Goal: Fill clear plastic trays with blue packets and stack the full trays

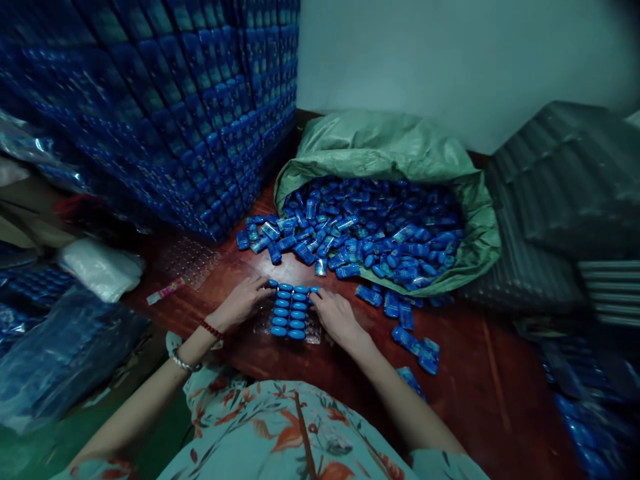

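Note:
Two columns of glossy blue oval pieces (290, 312) lie in a clear plastic tray (313, 332) on the red-brown table, in front of my body. At the tray's upper left corner, my left hand (245, 301) has its fingertips closed on a blue piece. Opposite it, my right hand (334, 313) has its fingertips on another blue piece at the upper right corner. Beyond the hands, many small blue packets (370, 227) spill from a green woven sack (390, 143) onto the table.
A tall stack of blue packed trays (200, 120) rises at the left. Dark grey stacked trays (565, 180) stand at the right. Clear empty trays (187, 261), a pink strip (166, 292) and a white plastic bag (103, 267) lie left. Loose packets (420, 347) lie right of my right hand.

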A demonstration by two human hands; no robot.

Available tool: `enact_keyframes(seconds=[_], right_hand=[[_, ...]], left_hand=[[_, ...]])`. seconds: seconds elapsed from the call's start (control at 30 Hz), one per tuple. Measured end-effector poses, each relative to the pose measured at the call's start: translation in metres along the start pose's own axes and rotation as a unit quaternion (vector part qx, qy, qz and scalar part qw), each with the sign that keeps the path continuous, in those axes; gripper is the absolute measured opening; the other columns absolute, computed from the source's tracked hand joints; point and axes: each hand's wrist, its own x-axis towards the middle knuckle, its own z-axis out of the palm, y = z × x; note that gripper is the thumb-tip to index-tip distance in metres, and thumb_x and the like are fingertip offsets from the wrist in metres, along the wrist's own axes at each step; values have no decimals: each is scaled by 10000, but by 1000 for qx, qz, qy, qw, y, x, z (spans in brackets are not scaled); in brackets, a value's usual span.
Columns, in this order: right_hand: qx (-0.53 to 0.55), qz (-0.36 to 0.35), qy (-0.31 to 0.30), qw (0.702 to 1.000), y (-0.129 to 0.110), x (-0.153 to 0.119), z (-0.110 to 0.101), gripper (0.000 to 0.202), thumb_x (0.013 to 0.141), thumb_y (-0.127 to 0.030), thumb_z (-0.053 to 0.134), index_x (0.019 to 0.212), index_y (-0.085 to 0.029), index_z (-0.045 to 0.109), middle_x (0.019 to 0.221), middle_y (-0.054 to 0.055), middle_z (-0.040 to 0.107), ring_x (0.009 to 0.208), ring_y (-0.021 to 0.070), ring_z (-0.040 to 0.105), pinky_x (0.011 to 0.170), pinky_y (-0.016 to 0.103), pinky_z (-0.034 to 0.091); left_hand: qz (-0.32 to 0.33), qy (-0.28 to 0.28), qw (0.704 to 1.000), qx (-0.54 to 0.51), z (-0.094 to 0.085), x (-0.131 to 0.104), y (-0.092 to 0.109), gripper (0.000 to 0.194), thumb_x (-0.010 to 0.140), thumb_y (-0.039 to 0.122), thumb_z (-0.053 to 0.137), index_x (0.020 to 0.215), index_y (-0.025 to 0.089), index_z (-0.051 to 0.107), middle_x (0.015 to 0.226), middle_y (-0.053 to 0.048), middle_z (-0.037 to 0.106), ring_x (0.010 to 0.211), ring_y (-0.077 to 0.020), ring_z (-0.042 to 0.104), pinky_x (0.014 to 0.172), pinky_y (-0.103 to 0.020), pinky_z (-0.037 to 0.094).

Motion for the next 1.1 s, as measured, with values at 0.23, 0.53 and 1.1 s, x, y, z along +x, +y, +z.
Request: enact_keyframes(seconds=[0.23,0.53,1.1], right_hand=[[70,66,131,987,16,12,-2,341,962,-322,290,1241,-262,476,1076,63,601,905,174,601,709,256,431],[107,67,76,989,31,135,-9,413,809,-220,562,1210,-187,467,1178,120,528,936,235,596,764,325,456],[363,16,256,896,15,-36,65,187,902,-238,425,1023,-198,562,941,68,599,892,169,576,788,293,473]], left_hand=[[-87,63,992,-62,-6,41,-42,265,906,306,421,1037,151,592,995,-92,531,860,-165,540,769,-277,458],[-171,-48,981,80,29,88,-55,298,813,92,441,1090,125,546,1153,-159,474,987,-238,537,816,-344,461],[-391,346,839,-150,24,-82,23,294,855,349,515,1097,184,538,1038,-63,597,958,-181,587,873,-335,481]])
